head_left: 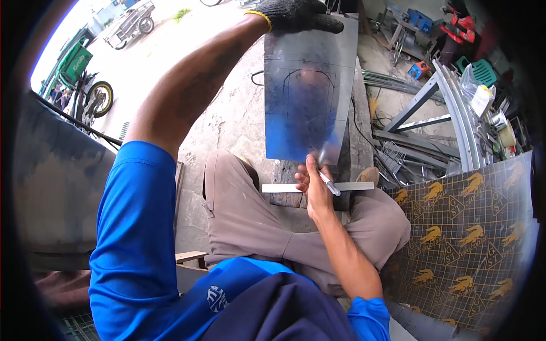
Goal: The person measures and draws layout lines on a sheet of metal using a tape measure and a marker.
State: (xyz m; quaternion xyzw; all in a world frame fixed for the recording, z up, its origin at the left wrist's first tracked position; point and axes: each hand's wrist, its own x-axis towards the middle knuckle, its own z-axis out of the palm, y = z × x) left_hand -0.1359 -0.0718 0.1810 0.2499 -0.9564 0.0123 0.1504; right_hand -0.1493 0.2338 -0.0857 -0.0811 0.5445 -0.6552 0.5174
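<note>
A shiny metal sheet point(301, 113) stands in front of me, marked with dark straight lines and an arch. My left hand point(298, 16), in a black glove with a yellow cuff, grips its top edge, thumb across the face. My bare right hand point(315, 184) is just below the sheet's lower edge, closed around a white pen point(329, 184). The thumb points up at that edge, and the sheet mirrors the pen. Beneath this hand a pale straight bar point(278, 188) lies across a dark wooden block point(287, 199) between my knees.
At right, a patterned board point(466, 238) leans beside metal bars and a steel frame point(424, 102). A person in red point(463, 28) is at the upper right, near a green chair point(476, 71). A motorbike point(96, 99) and a cart point(131, 25) stand at the left.
</note>
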